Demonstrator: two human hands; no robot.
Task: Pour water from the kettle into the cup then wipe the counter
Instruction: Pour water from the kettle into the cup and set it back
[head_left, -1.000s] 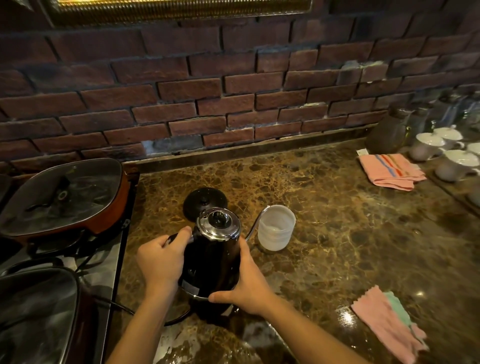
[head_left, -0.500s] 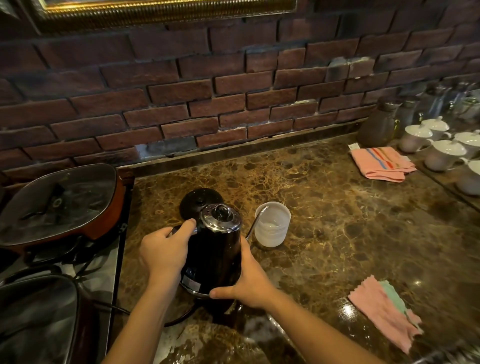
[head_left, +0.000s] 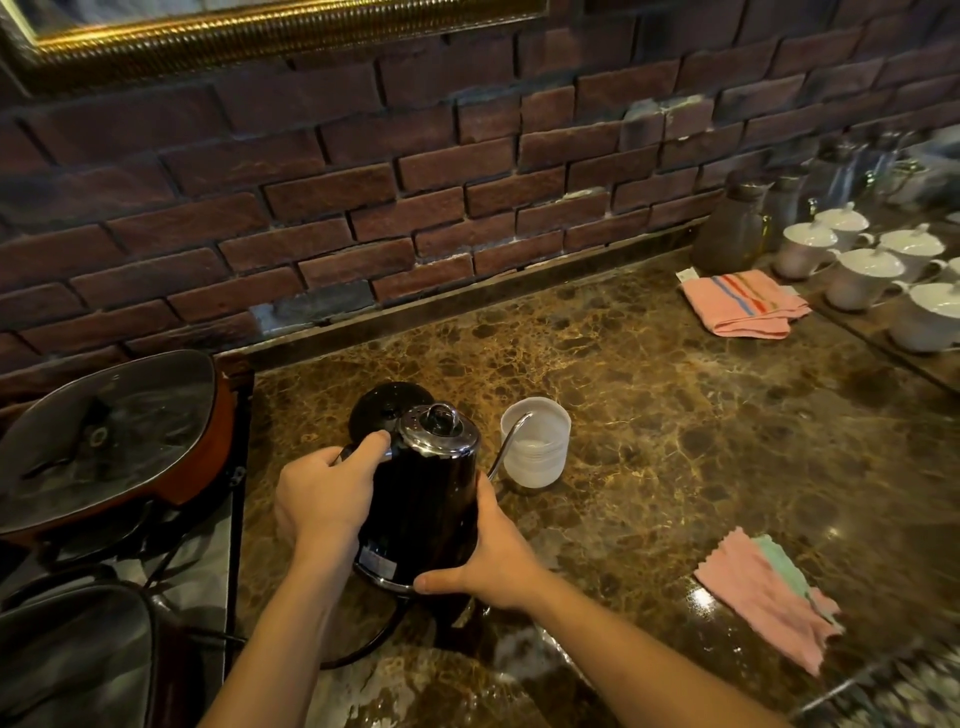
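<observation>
Black kettle (head_left: 423, 499) held tilted above the marble counter (head_left: 675, 441), near center-low. Left hand (head_left: 324, 499) wraps the handle, thumb up by the chrome lid (head_left: 439, 431). Right hand (head_left: 493, 561) presses against the kettle's lower body, fingers closed around its base. Thin gooseneck spout (head_left: 511, 441) reaches over the rim of the white cup (head_left: 537, 447), which stands just at the kettle's 2 o'clock. Round black kettle base (head_left: 384, 408) sits at the kettle's 11 o'clock. Pink cloth (head_left: 763, 597) lies at 4 o'clock, well apart. Striped pink towel (head_left: 743, 304) far at 2 o'clock.
</observation>
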